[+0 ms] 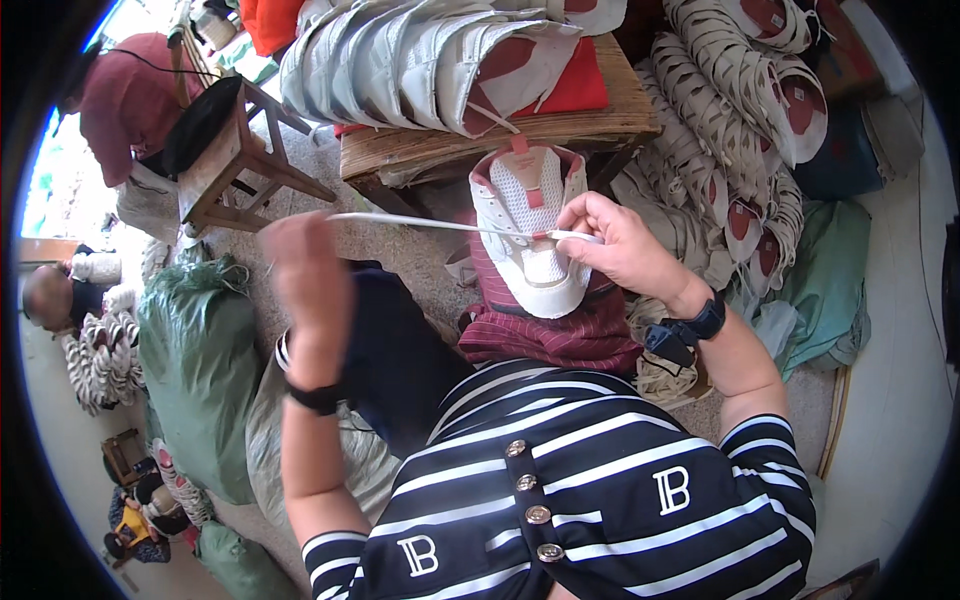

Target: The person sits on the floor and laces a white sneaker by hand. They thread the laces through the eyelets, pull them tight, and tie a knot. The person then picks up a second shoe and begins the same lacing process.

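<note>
Holding, left: your left hand [310, 275] is blurred, its fingers apparently curled closed on the far end of the white lace [420, 221]; finer grip detail not resolved.
Holding, right: your right hand [625, 250] has thumb and forefinger drawn together on a short white length of lace at the shoe's right side.
Shoe: 1 white shoe [532, 215] with reddish lining, on your lap over burgundy striped cloth [560, 335], toe towards you, near the worktop [400, 155].
Lace span: looks straight and taut from left hand to mid-shoe; cannot tell whether it runs under the small red tab or over it.
Lace ends: long on the left, short on the right. If your right pinch slackens under a hard pull, the short end could slip through.
Lap support: soft cloth, apparently. A sideways tug could swivel or tip the shoe.
Flat lace: may roll into a twist at the eyelets if your 2 hands turn differently.
Wrist device [675, 342]: bulky, close to the loose cord bundle [665, 380]; a low sweep of your right arm could snag.
</note>
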Tool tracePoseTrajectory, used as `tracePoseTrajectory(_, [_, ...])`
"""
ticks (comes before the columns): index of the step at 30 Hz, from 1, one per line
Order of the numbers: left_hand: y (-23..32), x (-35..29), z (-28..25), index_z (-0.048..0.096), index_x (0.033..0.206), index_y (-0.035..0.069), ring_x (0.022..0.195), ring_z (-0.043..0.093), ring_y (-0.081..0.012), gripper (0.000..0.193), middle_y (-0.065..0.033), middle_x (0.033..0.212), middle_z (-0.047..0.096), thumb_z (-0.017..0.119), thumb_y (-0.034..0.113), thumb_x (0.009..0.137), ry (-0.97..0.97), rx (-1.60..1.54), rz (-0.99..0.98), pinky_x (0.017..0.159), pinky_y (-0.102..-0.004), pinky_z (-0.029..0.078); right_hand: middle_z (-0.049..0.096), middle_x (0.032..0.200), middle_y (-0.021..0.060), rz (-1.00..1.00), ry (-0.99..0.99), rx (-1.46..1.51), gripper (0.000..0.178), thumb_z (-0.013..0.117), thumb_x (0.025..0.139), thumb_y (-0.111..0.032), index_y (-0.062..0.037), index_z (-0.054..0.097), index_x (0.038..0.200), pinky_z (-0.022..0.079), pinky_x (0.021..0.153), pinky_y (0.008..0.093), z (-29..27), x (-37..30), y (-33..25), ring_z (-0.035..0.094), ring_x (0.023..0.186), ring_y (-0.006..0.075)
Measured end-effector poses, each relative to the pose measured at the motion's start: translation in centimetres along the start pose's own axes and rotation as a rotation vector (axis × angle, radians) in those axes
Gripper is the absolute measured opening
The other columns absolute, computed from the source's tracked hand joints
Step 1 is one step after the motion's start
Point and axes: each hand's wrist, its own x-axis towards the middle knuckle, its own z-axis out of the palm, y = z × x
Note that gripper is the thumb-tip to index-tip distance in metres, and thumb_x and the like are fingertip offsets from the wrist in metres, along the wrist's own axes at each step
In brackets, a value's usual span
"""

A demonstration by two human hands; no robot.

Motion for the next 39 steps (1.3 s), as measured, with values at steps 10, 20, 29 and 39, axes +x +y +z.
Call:
tracePoseTrajectory(10, [-42.0, -33.4, -8.6, 0.063, 0.11, 0.001, 0.066, 0.056, -0.0153, 0.02, -0.0042, 0.082, 0.06, 0.054, 0.016, 0.1, 0.566, -1.135, -1.498, 0.056, -0.0301, 0.049, 0.057, 0.075, -0.0009, 0.11, -0.187, -0.275, 0.022, 0.065, 0.096, -0.025, -0.0042, 0.064, 0.088, 0.043, 0.057, 0.0266, -5.5, -2.6, 5.7, 0.054, 0.062, 0.0101])
tracePoseTrajectory(20, [-26.9, -20.8, -1.6, 0.058, 0.12, 0.002, 0.058, 0.037, -0.0091, 0.024, 0.0004, 0.085, 0.058, 0.049, 0.007, 0.098, 0.523, -1.227, -1.68, 0.051, -0.0209, 0.03, 0.068, 0.091, 0.0143, 0.691, 0.664, 0.478, 0.022, 0.052, 0.096, -0.009, 0.001, 0.06, 0.113, 0.057, 0.062, 0.0383, -18.3, -8.4, 21.0, 0.066, 0.07, 0.0252])
tracePoseTrajectory(29, [-0.1, -1.1, -0.9, 0.064, 0.126, 0.001, 0.083, 0.064, -0.0102, 0.026, -0.0065, 0.099, 0.071, 0.057, 0.009, 0.101, -0.377, -1.347, -0.92, 0.076, -0.0245, 0.054, 0.06, 0.084, 0.0082, 0.393, 1.132, 1.057, 0.011, 0.045, 0.095, -0.003, -0.0036, 0.053, 0.103, 0.042, 0.048, 0.0231, -27.2, -18.3, 35.1, 0.056, 0.062, 0.0144])
tracePoseTrajectory(39, [12.2, -2.2, 3.6, 0.063, 0.103, -0.002, 0.065, 0.055, -0.0071, 0.018, -0.0015, 0.076, 0.062, 0.059, 0.015, 0.101, -0.742, -1.356, -0.682, 0.057, -0.0251, 0.045, 0.07, 0.106, 0.0122, 0.322, 0.57, 0.445, 0.056, 0.057, 0.098, -0.017, 0.0033, 0.036, 0.146, 0.04, 0.047, 0.0228, -10.7, -6.8, 15.1, 0.049, 0.055, 0.0089])
